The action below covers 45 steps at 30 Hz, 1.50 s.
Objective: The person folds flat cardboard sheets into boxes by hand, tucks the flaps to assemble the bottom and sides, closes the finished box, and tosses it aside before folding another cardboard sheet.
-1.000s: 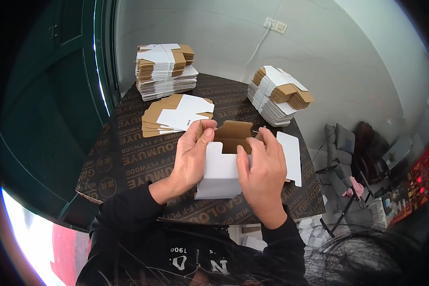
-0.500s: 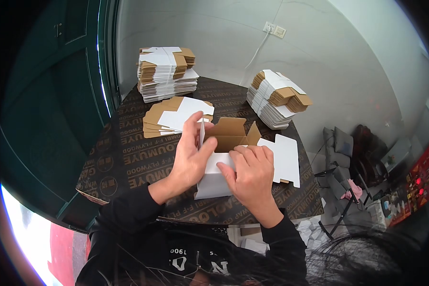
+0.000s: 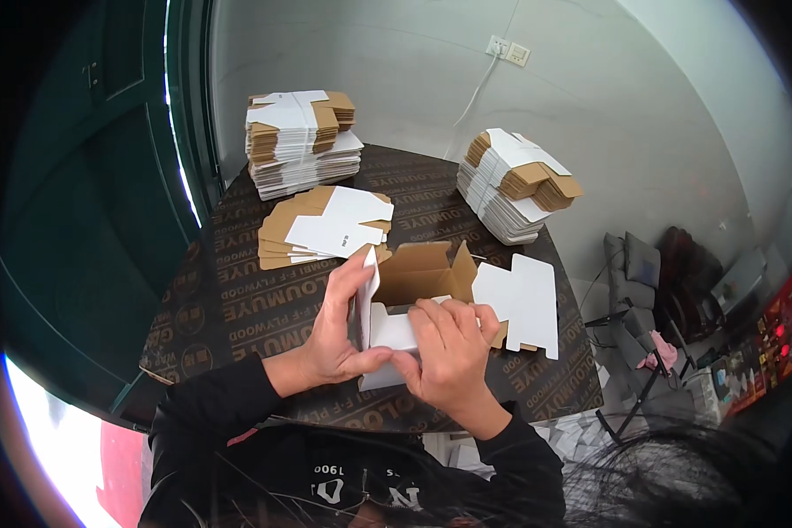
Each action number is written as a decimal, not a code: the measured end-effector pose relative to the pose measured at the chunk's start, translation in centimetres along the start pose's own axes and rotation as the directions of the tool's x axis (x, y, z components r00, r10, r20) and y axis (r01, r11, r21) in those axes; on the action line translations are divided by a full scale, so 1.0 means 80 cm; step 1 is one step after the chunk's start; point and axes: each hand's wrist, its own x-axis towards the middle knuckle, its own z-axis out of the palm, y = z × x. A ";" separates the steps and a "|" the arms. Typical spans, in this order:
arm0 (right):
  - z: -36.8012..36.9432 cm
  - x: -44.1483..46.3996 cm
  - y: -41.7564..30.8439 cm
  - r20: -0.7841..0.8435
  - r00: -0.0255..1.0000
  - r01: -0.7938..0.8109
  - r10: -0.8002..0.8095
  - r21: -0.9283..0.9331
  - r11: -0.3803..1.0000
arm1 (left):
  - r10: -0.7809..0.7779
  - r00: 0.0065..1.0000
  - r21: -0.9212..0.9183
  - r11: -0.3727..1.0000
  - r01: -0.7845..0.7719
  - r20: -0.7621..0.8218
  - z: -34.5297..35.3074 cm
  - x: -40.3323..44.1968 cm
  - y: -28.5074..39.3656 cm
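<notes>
A partly folded cardboard box (image 3: pixel 415 275), white outside and brown inside, stands open at the top near the table's front edge. My left hand (image 3: pixel 333 339) grips its left side, fingers behind the raised white flap and thumb at the near corner. Over the near white panel, my right hand (image 3: pixel 453 352) has its fingers bent across the top edge and its thumb against the front. Both thumbs meet at the front left. Some of the front wall is hidden by my hands.
Flat box blanks (image 3: pixel 343 220) lie fanned behind the box, and more white blanks (image 3: pixel 530 304) to its right. Two strapped stacks, one at the back left (image 3: pixel 304 145) and one at the back right (image 3: pixel 515 185), stand on the dark printed plywood table (image 3: pixel 264 308).
The near white panel has folded inward over the box. My left thumb has moved down to the near corner, and my right fingers have shifted over the panel's edge.
</notes>
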 end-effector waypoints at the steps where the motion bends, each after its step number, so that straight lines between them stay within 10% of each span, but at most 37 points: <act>1: 0.001 0.001 0.001 -0.003 1.000 -0.006 0.006 -0.005 1.000 | 0.003 1.000 -0.005 1.000 -0.003 0.006 -0.003 0.004 -0.003; 10: 0.005 0.002 0.033 -0.075 0.993 0.106 -0.088 0.283 0.953 | 0.071 0.997 0.030 0.997 -0.072 0.039 -0.012 0.019 -0.023; 16: -0.007 0.027 0.043 -0.301 0.859 -0.296 0.413 0.366 0.882 | 0.045 0.999 -0.012 0.999 -0.045 0.011 -0.003 0.014 -0.018; 20: -0.010 0.053 0.052 0.091 0.797 -0.524 0.597 0.594 0.610 | 0.039 0.999 -0.036 0.999 -0.038 0.026 -0.003 0.017 -0.020; 26: -0.015 0.073 0.081 0.457 0.731 -0.682 0.507 0.481 0.551 | 0.075 0.996 -0.019 0.997 -0.074 0.054 -0.004 0.020 -0.016; 40: -0.003 0.072 0.077 0.233 0.848 -0.522 0.476 0.210 0.827 | 0.081 0.984 -0.002 0.997 -0.081 0.156 -0.009 0.026 -0.025; 45: 0.008 0.059 0.070 0.051 0.829 -0.526 0.558 0.410 0.745 | -0.001 0.987 0.045 0.999 -0.006 0.159 -0.010 0.021 -0.026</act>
